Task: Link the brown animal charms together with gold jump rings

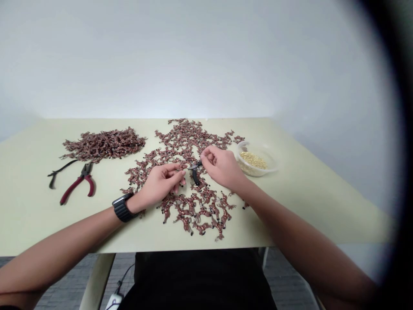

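My left hand (163,181), a dark watch on its wrist, hovers over the left middle of a spread of small brown deer-shaped figures (185,211). Its thumb and forefinger are pinched together, and whatever they hold is too small to name. My right hand (217,163) has curled fingers with the tips pressed together; their contents are hidden. Between both hands are small black-handled pliers (195,175), handles spread apart and jaws toward my left hand. One handle runs up to my right fingertips; I cannot tell whether they grip it.
Left of the spread lies a dense heap of similar brown figures (106,144). In front of it are red-handled pliers (75,189) and a thin black tool (52,181). A clear round tub (272,168) with gold-coloured bits (254,160) stands right of my right hand. A wall rises behind the table.
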Tool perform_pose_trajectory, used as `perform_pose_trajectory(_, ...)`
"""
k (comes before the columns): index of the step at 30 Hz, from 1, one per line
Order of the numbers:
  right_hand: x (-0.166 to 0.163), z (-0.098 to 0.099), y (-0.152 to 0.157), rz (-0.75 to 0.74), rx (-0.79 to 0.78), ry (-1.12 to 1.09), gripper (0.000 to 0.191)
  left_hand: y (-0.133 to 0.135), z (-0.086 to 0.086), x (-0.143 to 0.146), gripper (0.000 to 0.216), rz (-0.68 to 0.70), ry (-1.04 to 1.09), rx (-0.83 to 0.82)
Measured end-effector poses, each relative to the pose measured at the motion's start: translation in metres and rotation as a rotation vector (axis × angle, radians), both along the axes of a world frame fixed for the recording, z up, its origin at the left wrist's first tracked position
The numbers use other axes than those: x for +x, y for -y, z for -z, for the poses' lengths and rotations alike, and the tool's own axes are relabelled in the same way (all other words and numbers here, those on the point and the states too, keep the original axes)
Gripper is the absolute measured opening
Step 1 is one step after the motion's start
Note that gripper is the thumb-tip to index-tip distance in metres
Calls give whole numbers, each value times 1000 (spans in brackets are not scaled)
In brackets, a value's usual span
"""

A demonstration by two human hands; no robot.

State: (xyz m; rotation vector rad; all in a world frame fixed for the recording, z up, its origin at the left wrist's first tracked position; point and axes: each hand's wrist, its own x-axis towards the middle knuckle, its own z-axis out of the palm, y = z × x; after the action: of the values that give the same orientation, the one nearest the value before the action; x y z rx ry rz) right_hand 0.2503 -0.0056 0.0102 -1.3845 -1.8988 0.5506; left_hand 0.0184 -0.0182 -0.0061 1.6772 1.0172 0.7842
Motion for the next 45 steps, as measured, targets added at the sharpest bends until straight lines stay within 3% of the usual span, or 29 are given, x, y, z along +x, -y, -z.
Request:
perform_pose_trajectory(4,-3,7,5,-127,-78,411,41,-7,3,-2,29,-25,67,-96)
perform_pose_trajectory(10,-17,14,17,-111,-8,764,27,-9,4,-3,30,-38,127,-157)
perform_pose_trajectory(13,-9,1,15,-25,73,693,28,-10,6,-4,31,-45,117,-158)
perform_pose_trajectory(17,11,-20,8,91,204,374,33,-12,9,-5,34,-20,108,-173)
perform_pose_trajectory(19,18,-24,5,62,108,155,36,-11,10,-5,34,-7,124,-185)
perform_pose_trajectory(23,18,-17,-1,-36,-247,-259,44,-10,8,-4,37,47,146,-183)
perform_pose_trajectory(26,9,-7,-3,-63,-355,-388,45,-9,6,-4,39,65,177,-215)
perform_pose_trajectory(29,1,-2,0,-70,-311,-349,46,-8,5,-3,39,48,203,-253)
perform_pose_trajectory(32,-7,1,9,-83,-172,-218,41,-8,6,-3,37,29,226,-260)
perform_pose_trajectory(36,-21,6,21,-126,-45,-14,81,-7,6,-4,36,30,235,-242)
perform_pose_trajectory(38,-26,10,25,-109,-6,61,89,-6,6,-3,37,25,219,-211)
perform_pose_trajectory(45,-32,12,29,-75,104,230,78,-2,6,0,41,12,185,-217)
